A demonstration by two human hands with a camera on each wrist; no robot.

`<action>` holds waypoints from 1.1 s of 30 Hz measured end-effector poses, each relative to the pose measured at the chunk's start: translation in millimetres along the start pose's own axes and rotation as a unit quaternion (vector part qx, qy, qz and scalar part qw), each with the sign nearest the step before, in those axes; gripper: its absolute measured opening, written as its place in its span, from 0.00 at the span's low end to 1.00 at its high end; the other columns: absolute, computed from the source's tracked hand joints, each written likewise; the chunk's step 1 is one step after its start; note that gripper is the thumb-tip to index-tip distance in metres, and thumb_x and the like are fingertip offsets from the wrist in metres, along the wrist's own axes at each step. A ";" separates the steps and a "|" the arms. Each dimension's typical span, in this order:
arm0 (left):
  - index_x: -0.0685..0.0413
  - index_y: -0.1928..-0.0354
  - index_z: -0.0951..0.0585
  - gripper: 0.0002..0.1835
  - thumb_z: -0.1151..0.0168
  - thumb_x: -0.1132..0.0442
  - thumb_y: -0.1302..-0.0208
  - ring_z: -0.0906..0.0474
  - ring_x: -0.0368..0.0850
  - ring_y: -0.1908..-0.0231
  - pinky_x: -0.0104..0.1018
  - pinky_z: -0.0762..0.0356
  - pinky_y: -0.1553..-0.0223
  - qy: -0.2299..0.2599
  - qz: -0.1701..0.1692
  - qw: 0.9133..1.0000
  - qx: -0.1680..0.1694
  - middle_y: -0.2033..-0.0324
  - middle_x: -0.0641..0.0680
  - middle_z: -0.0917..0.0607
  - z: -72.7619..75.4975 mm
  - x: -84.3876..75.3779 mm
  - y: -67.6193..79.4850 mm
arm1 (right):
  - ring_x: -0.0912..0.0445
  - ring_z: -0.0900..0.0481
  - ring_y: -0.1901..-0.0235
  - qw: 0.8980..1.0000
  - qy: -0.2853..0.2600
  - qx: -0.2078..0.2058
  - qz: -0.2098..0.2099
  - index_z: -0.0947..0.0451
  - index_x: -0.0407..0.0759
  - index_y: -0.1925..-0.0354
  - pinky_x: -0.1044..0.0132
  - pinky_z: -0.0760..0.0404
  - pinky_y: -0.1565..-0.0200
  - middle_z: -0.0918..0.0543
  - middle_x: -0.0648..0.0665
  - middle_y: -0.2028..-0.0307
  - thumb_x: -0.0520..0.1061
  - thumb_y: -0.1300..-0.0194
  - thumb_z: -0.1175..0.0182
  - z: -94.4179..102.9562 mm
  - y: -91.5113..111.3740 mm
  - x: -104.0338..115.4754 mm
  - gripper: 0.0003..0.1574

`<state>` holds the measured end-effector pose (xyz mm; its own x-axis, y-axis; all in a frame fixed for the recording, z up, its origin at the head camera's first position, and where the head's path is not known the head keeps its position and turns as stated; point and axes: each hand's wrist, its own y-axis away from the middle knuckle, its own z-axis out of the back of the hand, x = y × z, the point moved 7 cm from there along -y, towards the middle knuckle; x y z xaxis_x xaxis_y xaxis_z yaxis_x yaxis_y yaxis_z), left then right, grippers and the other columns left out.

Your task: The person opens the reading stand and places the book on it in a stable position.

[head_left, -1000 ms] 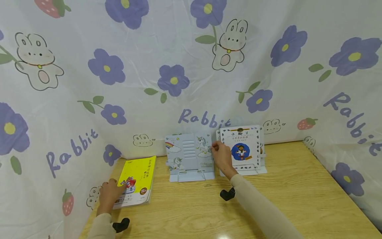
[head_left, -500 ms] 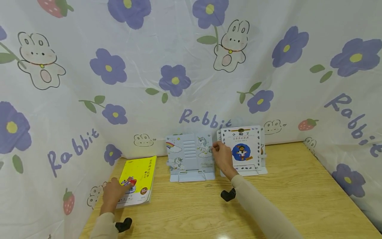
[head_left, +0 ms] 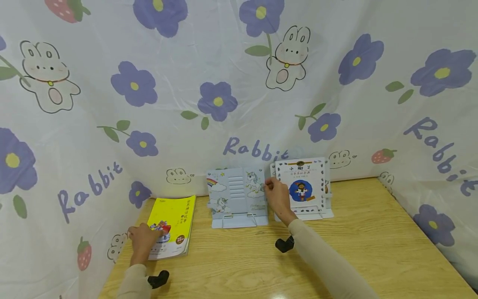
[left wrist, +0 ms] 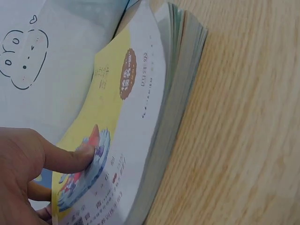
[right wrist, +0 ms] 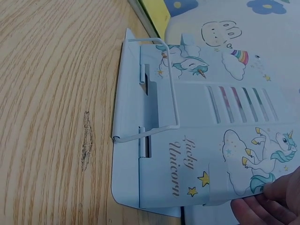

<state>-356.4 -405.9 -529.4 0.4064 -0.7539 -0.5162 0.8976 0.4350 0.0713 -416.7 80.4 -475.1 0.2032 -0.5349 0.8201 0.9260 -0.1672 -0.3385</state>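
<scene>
A thick paperback book (head_left: pixel 175 214) with a yellow and white cover lies face up at the table's left side. My left hand (head_left: pixel 143 241) grips its left edge; in the left wrist view the thumb (left wrist: pixel 70 159) presses on the cover picture and the fingers go round the edge. A pale blue unicorn book stand (head_left: pixel 236 191) stands upright at the back, with a wire page holder (right wrist: pixel 173 93) along its bottom ledge. My right hand (head_left: pixel 278 197) pinches the stand's right edge between thumb and fingers.
Right of the unicorn stand, a second stand (head_left: pixel 328 207) bears a white picture book (head_left: pixel 301 189). Behind the wooden table (head_left: pixel 239 265) hangs a rabbit-and-flower cloth (head_left: pixel 175 99), which also runs along both sides. Each wrist carries a black mount (head_left: pixel 285 244).
My left hand has shifted slightly to the right along the yellow book's lower left edge. The right hand stays on the unicorn stand's edge, and both stands keep their places.
</scene>
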 end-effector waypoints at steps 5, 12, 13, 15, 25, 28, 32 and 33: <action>0.89 0.42 0.35 0.30 0.44 0.66 0.35 0.41 0.76 0.48 0.70 0.27 0.43 0.025 0.013 1.000 -0.007 0.44 0.84 0.43 0.4 1.7 -1.8 | 0.47 0.12 0.63 1.000 -0.003 0.000 0.001 0.15 0.37 0.53 0.55 0.13 0.63 0.09 0.38 0.61 0.40 0.25 0.34 -0.9 -0.2 1.1 0.07; 0.81 0.29 0.42 0.34 0.49 0.65 0.30 0.31 0.73 0.48 0.70 0.28 0.38 0.085 0.043 0.995 -0.011 0.42 0.80 0.31 -1.6 6.9 1.1 | 0.47 0.11 0.62 1.000 0.001 -0.001 0.000 0.15 0.37 0.53 0.55 0.12 0.62 0.09 0.38 0.60 0.40 0.24 0.35 -2.1 -0.2 2.3 0.07; 0.79 0.28 0.42 0.34 0.49 0.64 0.30 0.30 0.72 0.47 0.70 0.29 0.36 0.090 0.046 0.995 -0.012 0.42 0.79 0.30 -1.8 8.0 1.5 | 0.47 0.11 0.62 1.000 0.000 -0.001 0.001 0.15 0.37 0.53 0.55 0.12 0.62 0.09 0.38 0.60 0.40 0.25 0.35 -2.2 -0.1 2.3 0.07; 0.79 0.28 0.41 0.34 0.49 0.64 0.30 0.29 0.72 0.47 0.70 0.30 0.36 0.098 0.047 0.994 -0.019 0.42 0.78 0.28 -1.3 9.6 1.6 | 0.47 0.11 0.62 1.000 -0.001 -0.002 0.001 0.15 0.37 0.53 0.54 0.12 0.62 0.09 0.38 0.60 0.40 0.25 0.34 -1.9 0.3 2.2 0.07; 0.76 0.28 0.40 0.34 0.49 0.64 0.30 0.30 0.73 0.43 0.71 0.34 0.34 0.139 0.045 0.988 -0.044 0.40 0.78 0.28 4.6 6.0 7.4 | 0.47 0.12 0.62 1.000 0.007 -0.004 -0.002 0.15 0.37 0.53 0.55 0.13 0.62 0.09 0.38 0.61 0.41 0.24 0.34 -1.0 0.5 -0.6 0.07; 0.76 0.26 0.41 0.34 0.49 0.63 0.30 0.30 0.73 0.43 0.71 0.34 0.34 0.155 0.041 0.986 -0.044 0.38 0.78 0.29 6.8 4.8 9.5 | 0.47 0.12 0.62 1.000 0.011 -0.004 -0.003 0.15 0.38 0.52 0.55 0.13 0.63 0.09 0.39 0.61 0.41 0.24 0.34 -0.7 0.4 -1.3 0.07; 0.75 0.25 0.42 0.36 0.46 0.62 0.29 0.31 0.72 0.42 0.71 0.34 0.35 0.175 0.034 0.983 -0.044 0.36 0.78 0.29 10.7 4.9 10.6 | 0.47 0.12 0.63 1.000 0.013 -0.005 -0.001 0.14 0.38 0.52 0.56 0.14 0.65 0.09 0.39 0.61 0.40 0.25 0.34 0.2 0.6 -0.5 0.08; 0.74 0.25 0.42 0.37 0.45 0.62 0.29 0.31 0.72 0.42 0.70 0.34 0.35 0.181 0.033 0.982 -0.046 0.35 0.77 0.29 11.8 4.1 11.0 | 0.48 0.12 0.63 1.000 0.013 -0.004 -0.001 0.14 0.38 0.52 0.56 0.14 0.65 0.09 0.39 0.61 0.40 0.25 0.34 0.3 0.6 -0.4 0.08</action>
<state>-342.8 -410.0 -520.7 0.3615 -0.5054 -0.7835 0.8454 0.5321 0.0468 -416.2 80.8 -475.5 0.1933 -0.5553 0.8088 0.9238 -0.1747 -0.3407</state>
